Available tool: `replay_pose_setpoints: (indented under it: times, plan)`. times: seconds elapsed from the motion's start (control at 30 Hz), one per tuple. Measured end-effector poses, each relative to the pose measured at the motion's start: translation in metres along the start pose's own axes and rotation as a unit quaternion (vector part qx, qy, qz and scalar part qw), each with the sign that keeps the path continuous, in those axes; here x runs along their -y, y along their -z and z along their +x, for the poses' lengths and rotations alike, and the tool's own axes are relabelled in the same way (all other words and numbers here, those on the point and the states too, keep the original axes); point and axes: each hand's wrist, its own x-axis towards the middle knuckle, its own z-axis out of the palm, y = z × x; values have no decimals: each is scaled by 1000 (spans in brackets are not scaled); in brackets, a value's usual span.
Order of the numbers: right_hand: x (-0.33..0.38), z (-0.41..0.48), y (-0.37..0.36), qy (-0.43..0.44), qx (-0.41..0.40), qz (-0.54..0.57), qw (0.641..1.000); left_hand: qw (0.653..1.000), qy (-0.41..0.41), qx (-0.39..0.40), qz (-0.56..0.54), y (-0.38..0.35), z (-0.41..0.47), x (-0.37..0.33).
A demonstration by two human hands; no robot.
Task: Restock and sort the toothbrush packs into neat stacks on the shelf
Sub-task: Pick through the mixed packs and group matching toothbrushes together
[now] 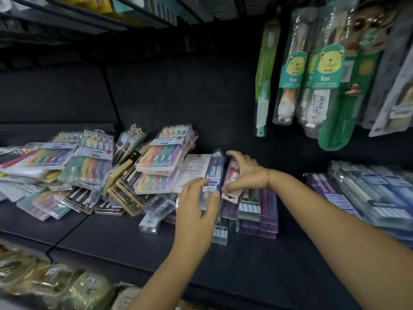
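Toothbrush packs cover the dark shelf (134, 240), and the 2 hands work at the purple stack (268, 211) near its middle. Just above that stack's left end, the right hand (244, 173) grips a pink pack (231, 170), its fingers curled over the top edge and its thumb under the lower edge. Touching the pink pack on its left, a blue-labelled pack (215, 166) stands tilted on edge. The left hand (196, 206) lies on the lower face of this pack with fingers spread and nearly straight, the thumb against its near edge. A white-backed pack (194, 168) leans directly behind it. Further left of the purple stack, a jumbled heap of pastel multi-packs (89, 166) lies at mixed angles, some overlapping and some tipped. Well to the right of the purple stack sits a pile of blue packs (375, 193). Above and to the right, bear-printed packs (328, 70) hang upright.
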Motion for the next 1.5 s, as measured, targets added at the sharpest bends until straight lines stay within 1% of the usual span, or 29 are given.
replay_pose_setpoints:
  times: [0.03, 0.1, 0.17, 0.2, 0.23, 0.3, 0.37, 0.43, 0.53, 0.63, 0.67, 0.73, 0.77, 0.83, 0.9, 0.93, 1.0, 1.07, 1.13, 1.2, 1.27, 1.33, 1.37, 1.43, 1.5]
  plan:
    - [0, -7, 2, 6, -27, 33, 999, 999, 21, 27, -15, 0, 2, -6]
    - [3, -22, 5, 15, -60, 90, 994, 992, 61, 105, -40, -5, 7, -17]
    - [9, -42, 3, 14, -70, 156, 985, 984, 60, 162, -38, -16, 9, -25]
    - [12, -52, 1, 14, -76, 194, 978, 985, 47, 162, -31, -22, 8, -29]
    - [13, -62, -2, 10, -84, 232, 969, 989, 33, 143, -33, -27, 7, -32]
    - [17, -83, -4, -6, -102, 297, 949, 994, 23, 73, -76, -35, 2, -40]
    - [20, -101, -3, -15, -115, 332, 936, 992, 12, 18, -124, -38, -9, -52]
    - [18, -123, 3, -20, -108, 343, 933, 991, -10, 14, -135, -38, -20, -63]
    - [5, -164, 15, -33, -74, 343, 936, 986, -18, 70, -148, -26, -27, -72]
    - [-21, -204, 32, -74, -80, 331, 937, 973, 23, 148, -174, -17, -20, -75]
    - [-32, -213, 37, -88, -80, 324, 938, 962, 44, 186, -196, -19, -18, -76]
    - [-57, -235, 46, -117, -95, 308, 939, 932, 56, 267, -241, -34, -17, -84]
    - [-69, -244, 50, -127, -94, 306, 939, 918, 58, 293, -260, -44, -17, -89]
    - [-80, -253, 54, -139, -80, 332, 930, 900, 57, 318, -291, -57, -15, -94]
    - [-96, -277, 64, -141, -108, 404, 897, 891, 53, 333, -303, -81, -18, -110]
    - [-106, -291, 70, -140, -132, 441, 877, 893, 48, 332, -300, -97, -19, -120]
    - [-128, -318, 83, -140, -192, 478, 846, 907, 33, 323, -268, -129, -24, -141]
    - [-151, -343, 97, -153, -273, 491, 813, 924, -26, 330, -191, -163, -28, -166]
    - [-175, -368, 113, -167, -354, 497, 775, 923, -124, 355, -80, -198, -34, -194]
    - [-204, -389, 128, -177, -422, 500, 735, 897, -221, 379, 46, -235, -39, -221]
    - [-235, -405, 141, -184, -482, 508, 689, 870, -270, 385, 144, -270, -40, -241]
    - [-269, -413, 152, -202, -533, 510, 644, 847, -296, 390, 206, -306, -39, -253]
    - [-288, -413, 158, -215, -550, 507, 628, 835, -307, 396, 229, -322, -38, -256]
    - [-321, -410, 170, -236, -567, 504, 607, 814, -318, 412, 257, -349, -36, -259]
    - [-350, -402, 181, -254, -572, 508, 592, 801, -318, 431, 269, -367, -35, -258]
